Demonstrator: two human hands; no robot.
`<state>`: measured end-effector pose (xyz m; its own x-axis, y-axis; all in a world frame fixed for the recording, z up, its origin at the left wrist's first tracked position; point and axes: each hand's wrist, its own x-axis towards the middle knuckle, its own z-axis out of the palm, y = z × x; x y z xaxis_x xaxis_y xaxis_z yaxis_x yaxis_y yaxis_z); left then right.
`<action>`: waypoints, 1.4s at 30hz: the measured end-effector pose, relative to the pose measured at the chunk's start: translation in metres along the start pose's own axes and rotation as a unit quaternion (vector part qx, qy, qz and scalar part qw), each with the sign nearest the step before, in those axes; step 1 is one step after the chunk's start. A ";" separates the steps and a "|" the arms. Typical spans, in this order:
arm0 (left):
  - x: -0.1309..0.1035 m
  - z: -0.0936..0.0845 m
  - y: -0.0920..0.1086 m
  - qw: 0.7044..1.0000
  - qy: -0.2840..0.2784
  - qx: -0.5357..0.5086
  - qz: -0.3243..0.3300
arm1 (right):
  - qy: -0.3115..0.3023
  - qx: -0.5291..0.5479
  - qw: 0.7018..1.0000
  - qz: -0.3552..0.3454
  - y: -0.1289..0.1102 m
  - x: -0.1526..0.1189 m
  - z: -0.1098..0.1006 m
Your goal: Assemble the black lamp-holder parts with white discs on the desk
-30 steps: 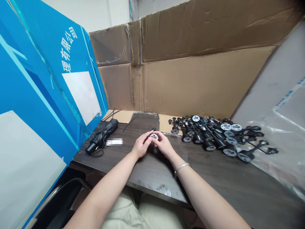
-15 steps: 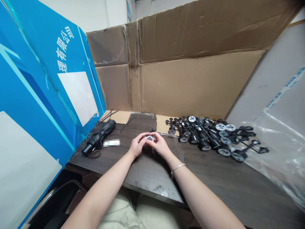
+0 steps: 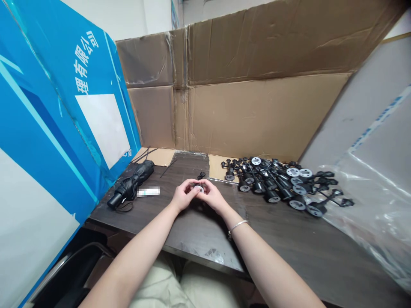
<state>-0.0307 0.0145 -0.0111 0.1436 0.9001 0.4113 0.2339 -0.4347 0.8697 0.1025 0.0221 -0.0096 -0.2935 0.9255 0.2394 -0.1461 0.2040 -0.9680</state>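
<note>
My left hand (image 3: 184,196) and my right hand (image 3: 211,196) meet above the dark table, fingers closed round one black part with a pale round end face (image 3: 199,188). Both thumbs press at that pale disc, which faces me. A small black knobbly tip (image 3: 201,175) of the same part sticks out beyond my fingertips; most of its body is hidden by my hands. To the right lies a heap of like parts (image 3: 272,182), black cylinders with grey-white round ends and thin knobbly stems.
A folded black umbrella (image 3: 133,184) lies on the left beside a small blurred white item (image 3: 149,191). Thin black rods (image 3: 168,167) rest farther back. Cardboard (image 3: 244,115) walls the back, a blue panel (image 3: 64,107) the left, clear plastic sheeting (image 3: 362,205) the right.
The pale disc is tilted more and my thumbs have moved over its edge. More of the black tip shows beyond my fingers. The whole view has shifted slightly.
</note>
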 end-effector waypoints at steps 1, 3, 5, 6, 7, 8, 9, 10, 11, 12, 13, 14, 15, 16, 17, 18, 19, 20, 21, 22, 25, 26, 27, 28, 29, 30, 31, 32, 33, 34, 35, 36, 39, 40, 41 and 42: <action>0.000 0.000 -0.001 1.000 0.001 -0.001 0.001 | 0.000 0.001 1.000 0.002 0.000 0.000 0.000; 0.001 0.000 -0.003 1.000 0.002 -0.005 -0.001 | -0.007 0.008 1.000 0.006 -0.001 -0.001 0.000; 0.002 -0.001 -0.004 1.000 0.009 -0.009 -0.002 | -0.018 0.017 1.000 0.006 -0.001 -0.002 0.000; 0.002 -0.001 -0.005 1.000 0.015 -0.010 -0.002 | -0.023 0.021 1.000 0.005 -0.001 -0.002 0.000; 0.002 -0.001 -0.005 1.000 0.023 -0.009 -0.003 | -0.024 0.024 0.999 0.004 0.000 -0.002 0.000; 0.002 -0.001 -0.005 1.000 0.028 -0.006 -0.003 | -0.022 0.026 0.999 0.004 0.000 -0.001 0.000; 0.002 -0.001 -0.005 0.999 0.032 -0.003 -0.003 | -0.016 0.027 0.999 0.006 0.000 -0.001 0.000; 0.002 -0.001 -0.005 0.999 0.033 0.001 -0.002 | -0.008 0.027 1.000 0.008 0.001 -0.001 -0.001; 0.002 -0.001 -0.004 0.999 0.033 0.006 -0.002 | 0.000 0.025 1.000 0.010 0.001 0.000 -0.001; 0.002 -0.001 -0.003 0.999 0.033 0.012 0.000 | 0.008 0.020 1.000 0.009 0.002 0.000 -0.001; 0.002 -0.001 -0.001 0.999 0.032 0.019 0.002 | 0.016 0.011 1.000 0.002 0.002 0.000 0.000; 0.001 -0.001 0.000 0.999 0.032 0.026 0.005 | 0.024 -0.003 1.000 -0.009 0.003 0.000 0.000; 0.001 -0.001 0.002 0.999 0.032 0.031 0.009 | 0.034 -0.021 0.999 -0.022 0.003 0.000 0.000; 0.001 -0.001 0.003 0.999 0.033 0.035 0.013 | 0.044 -0.042 0.998 -0.036 0.004 -0.001 0.000; 0.000 0.000 0.005 0.999 0.034 0.037 0.018 | 0.054 -0.065 0.995 -0.048 0.004 -0.002 0.001; 0.000 0.000 0.005 0.998 0.035 0.037 0.022 | 0.063 -0.088 0.992 -0.059 0.004 -0.002 0.001; 0.000 0.000 0.006 0.998 0.035 0.037 0.026 | 0.070 -0.107 0.989 -0.068 0.004 -0.003 0.001; 0.000 0.000 0.005 0.998 0.034 0.036 0.031 | 0.075 -0.121 0.987 -0.074 0.005 -0.003 0.000; 0.000 0.001 0.005 0.998 0.033 0.036 0.036 | 0.079 -0.128 0.986 -0.078 0.005 -0.003 -0.001; 0.000 0.001 0.004 0.998 0.031 0.036 0.042 | 0.083 -0.126 0.985 -0.081 0.006 -0.003 -0.002; 0.000 0.002 0.000 0.997 0.025 0.042 0.054 | 0.090 -0.094 0.989 -0.074 0.009 -0.001 -0.006; 0.000 0.003 -0.001 0.997 0.023 0.046 0.055 | 0.089 -0.083 0.990 -0.071 0.010 0.000 -0.007; 0.001 0.003 -0.002 0.997 0.022 0.050 0.055 | 0.086 -0.075 0.991 -0.069 0.012 0.000 -0.008; 0.001 0.003 -0.003 0.997 0.023 0.053 0.055 | 0.081 -0.071 0.992 -0.067 0.012 0.001 -0.008; 0.001 0.003 -0.004 0.997 0.025 0.055 0.054 | 0.076 -0.071 0.992 -0.065 0.013 0.001 -0.009; 0.001 0.003 -0.004 0.997 0.027 0.056 0.052 | 0.072 -0.075 0.993 -0.064 0.014 0.001 -0.009; 0.001 0.003 -0.005 0.997 0.029 0.055 0.049 | 0.069 -0.081 0.992 -0.062 0.015 0.001 -0.008; 0.002 0.003 -0.005 0.997 0.030 0.055 0.047 | 0.066 -0.089 0.992 -0.062 0.015 0.001 -0.008; 0.002 0.003 -0.005 0.997 0.031 0.056 0.046 | 0.064 -0.098 0.991 -0.062 0.015 0.001 -0.008; 0.002 0.003 -0.005 0.997 0.031 0.058 0.048 | 0.062 -0.107 0.990 -0.064 0.015 0.002 -0.008; 0.001 0.003 -0.005 0.996 0.032 0.063 0.052 | 0.061 -0.114 0.989 -0.066 0.015 0.001 -0.008; 0.001 0.003 -0.005 0.996 0.033 0.068 0.057 | 0.060 -0.119 0.989 -0.067 0.015 0.001 -0.008; 0.000 0.004 -0.003 0.995 0.033 0.077 0.062 | 0.060 -0.128 0.988 -0.068 0.012 0.000 -0.007; 0.000 0.004 -0.003 0.995 0.031 0.079 0.059 | 0.061 -0.130 0.987 -0.067 0.011 0.000 -0.007; -0.001 0.004 -0.002 0.995 0.028 0.081 0.055 | 0.060 -0.130 0.987 -0.067 0.010 -0.001 -0.006; -0.001 0.005 -0.002 0.995 0.024 0.085 0.050 | 0.059 -0.129 0.988 -0.066 0.009 -0.001 -0.006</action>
<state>-0.0269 0.0145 -0.0143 0.1288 0.8507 0.5096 0.3809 -0.5169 0.7666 0.1067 0.0250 -0.0194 -0.1740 0.9133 0.3682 0.0740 0.3850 -0.9199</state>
